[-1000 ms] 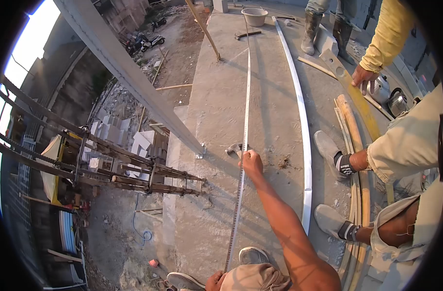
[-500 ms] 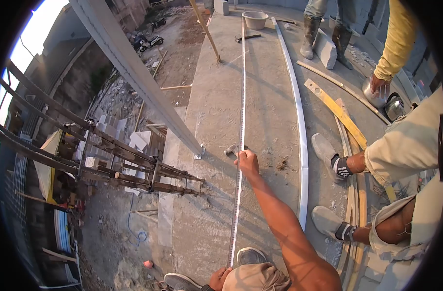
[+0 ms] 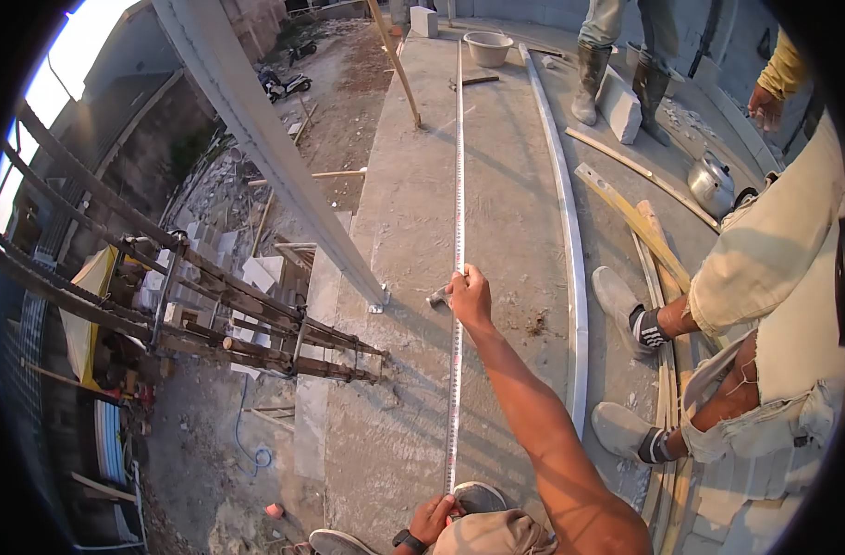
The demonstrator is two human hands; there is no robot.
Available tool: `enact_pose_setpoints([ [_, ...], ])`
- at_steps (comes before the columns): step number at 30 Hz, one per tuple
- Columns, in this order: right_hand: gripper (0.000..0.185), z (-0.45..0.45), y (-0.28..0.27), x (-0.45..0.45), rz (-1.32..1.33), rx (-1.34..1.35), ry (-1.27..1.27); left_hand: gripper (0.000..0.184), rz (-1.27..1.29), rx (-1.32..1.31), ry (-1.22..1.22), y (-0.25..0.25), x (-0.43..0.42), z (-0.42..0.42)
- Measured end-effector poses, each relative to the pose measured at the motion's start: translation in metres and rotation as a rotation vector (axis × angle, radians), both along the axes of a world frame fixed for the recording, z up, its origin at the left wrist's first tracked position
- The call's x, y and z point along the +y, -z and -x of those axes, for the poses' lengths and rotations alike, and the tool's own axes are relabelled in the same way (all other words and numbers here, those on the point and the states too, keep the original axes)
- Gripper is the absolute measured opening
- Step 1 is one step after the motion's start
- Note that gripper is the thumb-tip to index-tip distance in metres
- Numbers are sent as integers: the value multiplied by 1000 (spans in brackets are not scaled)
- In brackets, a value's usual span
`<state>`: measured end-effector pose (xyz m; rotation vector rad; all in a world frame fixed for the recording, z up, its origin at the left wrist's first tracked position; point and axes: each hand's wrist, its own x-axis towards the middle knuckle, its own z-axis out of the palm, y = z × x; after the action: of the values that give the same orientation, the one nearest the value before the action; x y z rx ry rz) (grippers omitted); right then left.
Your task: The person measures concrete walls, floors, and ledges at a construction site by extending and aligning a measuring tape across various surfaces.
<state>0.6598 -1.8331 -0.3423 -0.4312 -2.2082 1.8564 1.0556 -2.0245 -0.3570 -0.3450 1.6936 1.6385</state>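
Observation:
A long tape measure [image 3: 454, 398] is stretched along the concrete floor, its numbered blade running from near my feet toward the far end. My right hand [image 3: 471, 296], arm reached forward, pinches the blade midway along. At the near end my left hand [image 3: 430, 518], a dark watch on its wrist, is closed around the tape's case, mostly hidden, with a bit of red showing. Just left of my right hand lies a hammer [image 3: 438, 296], partly covered by the hand.
A pale metal bar [image 3: 567, 213] lies right of the tape. Beyond are a basin [image 3: 488, 48] and another hammer [image 3: 478, 80]. Right are a yellow level [image 3: 635, 222], a kettle [image 3: 712, 187] and people's legs. Left stand a slanting post [image 3: 284, 176], bamboo poles and the slab edge.
The tape blade has turned its numbered face up more. My left hand has come further into view. A nearby person in a yellow sleeve has let go of the kettle and lifted the hand away.

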Motion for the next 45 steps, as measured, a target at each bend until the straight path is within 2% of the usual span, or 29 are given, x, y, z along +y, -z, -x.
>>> enact_pose_setpoints([
  [2, 20, 2, -10, -2, 29, -5, 13, 38, -39, 30, -18, -21, 8, 20],
  [6, 20, 7, -20, -1, 11, 25, -4, 39, -98, -9, -10, -1, 8, 29],
  [8, 21, 8, -25, -1, 28, 31, -18, 41, -28, 116, -18, -4, 11, 37],
  [10, 23, 10, -37, -3, 12, 1, -21, 41, -18, 127, -6, -7, 12, 42],
  [14, 25, 28, -26, -2, -8, 41, -7, 38, -73, 134, -27, 2, 18, 59],
  [17, 26, 32, -25, -3, 83, -15, 0, 38, -89, 63, -106, 0, 29, 91],
  [20, 23, 34, -13, -4, 77, -24, 12, 33, -144, 142, -138, 15, 42, 136],
  [23, 22, 26, 3, -5, 105, -112, 25, 34, -32, 151, -115, 15, 59, 189],
  [25, 22, 24, 16, -3, 83, -211, 39, 34, -265, 106, -207, 10, 66, 211],
  [26, 22, 26, 21, 0, 83, -211, 39, 34, -250, 33, -193, 2, 67, 218],
  [29, 21, 35, 27, 2, 29, -189, 48, 31, -265, 90, -248, 11, 63, 197],
  [32, 22, 61, 35, 5, -83, -144, 50, 26, -163, -11, -247, -2, 47, 136],
  [35, 22, 75, 14, 3, 13, -194, 23, 26, -256, -153, -386, 9, 21, 50],
  [38, 21, 91, 12, 5, 35, -183, 17, 28, -192, -262, -479, 3, 8, -14],
  [42, 20, 97, 8, 2, 59, -150, 25, 29, 139, 24, -214, 12, 2, -15],
  [45, 21, 92, 10, 0, 95, -119, 11, 29, 185, 132, -159, 10, 6, 22],
])
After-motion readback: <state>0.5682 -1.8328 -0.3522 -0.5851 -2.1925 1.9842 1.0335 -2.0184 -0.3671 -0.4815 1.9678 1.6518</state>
